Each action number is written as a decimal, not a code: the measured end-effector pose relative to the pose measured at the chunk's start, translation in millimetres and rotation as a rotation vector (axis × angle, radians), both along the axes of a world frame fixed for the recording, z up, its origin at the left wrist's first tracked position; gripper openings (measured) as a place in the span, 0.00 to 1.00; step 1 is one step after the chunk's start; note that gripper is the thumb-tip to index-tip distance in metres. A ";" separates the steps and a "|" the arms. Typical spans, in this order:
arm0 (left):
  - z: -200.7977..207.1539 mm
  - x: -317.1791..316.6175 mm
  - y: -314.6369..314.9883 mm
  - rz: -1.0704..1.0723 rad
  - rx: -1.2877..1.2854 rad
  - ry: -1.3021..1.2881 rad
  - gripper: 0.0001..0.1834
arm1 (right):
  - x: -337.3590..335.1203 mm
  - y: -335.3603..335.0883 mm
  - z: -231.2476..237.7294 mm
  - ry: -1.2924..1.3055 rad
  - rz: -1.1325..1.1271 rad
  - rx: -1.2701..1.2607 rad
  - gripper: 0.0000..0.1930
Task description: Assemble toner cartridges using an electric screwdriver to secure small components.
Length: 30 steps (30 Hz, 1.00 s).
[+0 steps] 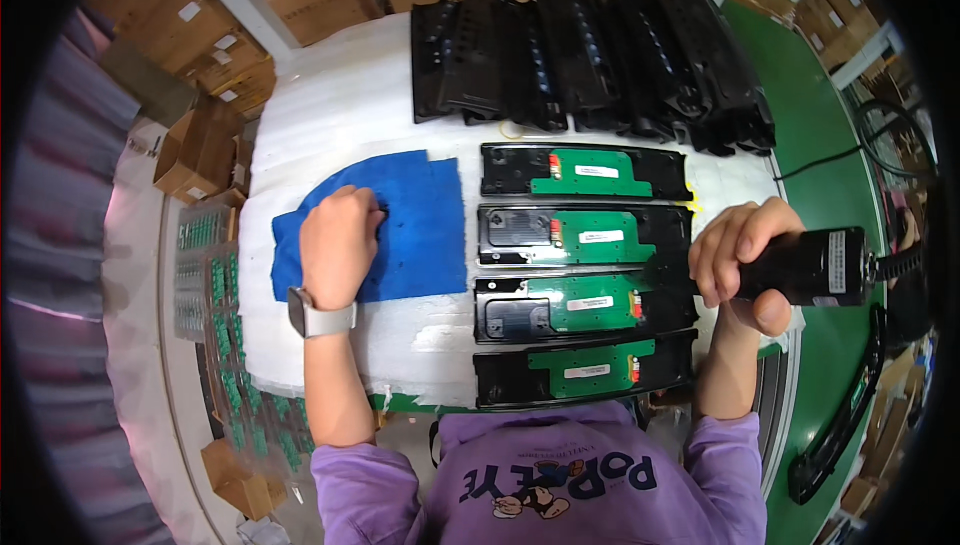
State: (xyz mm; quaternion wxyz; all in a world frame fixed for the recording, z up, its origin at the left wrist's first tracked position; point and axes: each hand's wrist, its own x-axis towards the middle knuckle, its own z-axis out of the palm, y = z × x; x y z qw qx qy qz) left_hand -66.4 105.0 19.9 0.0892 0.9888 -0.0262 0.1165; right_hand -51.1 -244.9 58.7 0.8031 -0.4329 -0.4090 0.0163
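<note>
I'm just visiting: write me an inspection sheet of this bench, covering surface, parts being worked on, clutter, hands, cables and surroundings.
Surface: white sheet, with a blue cloth on it.
Job's things: four black panels bearing green boards, in a column.
Clutter: pile of black parts at the far side.
Hands: left hand curled over the cloth, any contents hidden; right hand grips a black tool.
Cables: black cord from the tool; looped cable at right.
Surroundings: cardboard boxes behind and at left.

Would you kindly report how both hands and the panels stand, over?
Left hand at blue cloth, grip unclear. Right hand gripping black tool. Four panels side by side. Black parts heaped beyond them.
</note>
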 end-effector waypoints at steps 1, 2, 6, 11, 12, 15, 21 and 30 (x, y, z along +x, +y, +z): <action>0.3 1.0 -0.1 0.008 0.003 -0.033 0.03 | 1.0 -0.6 -0.8 0.012 -0.005 0.011 0.21; 1.2 1.7 -0.3 -0.007 -0.044 -0.071 0.04 | 1.6 -1.1 -1.4 0.025 -0.003 0.018 0.21; 3.6 4.2 -0.1 -0.039 -0.059 -0.140 0.03 | 1.9 -2.1 -0.9 0.063 -0.130 -0.084 0.21; -1.3 4.3 -36.6 -0.064 -1.136 0.165 0.07 | 1.3 -2.6 1.9 0.051 -0.174 -0.079 0.21; -4.1 3.2 -50.6 -0.099 -1.346 0.267 0.08 | 1.2 -3.5 2.3 0.049 -0.170 -0.052 0.21; -9.4 -7.6 -80.3 -0.143 -1.774 0.591 0.10 | 4.2 0.5 8.2 0.024 -0.006 0.114 0.22; -13.6 -22.3 -105.9 -0.208 -1.876 0.883 0.11 | -2.7 13.9 27.0 0.052 -0.089 0.161 0.20; -14.4 -28.2 -107.8 -0.209 -1.810 0.884 0.12 | -7.0 30.2 33.0 0.007 -0.081 0.141 0.22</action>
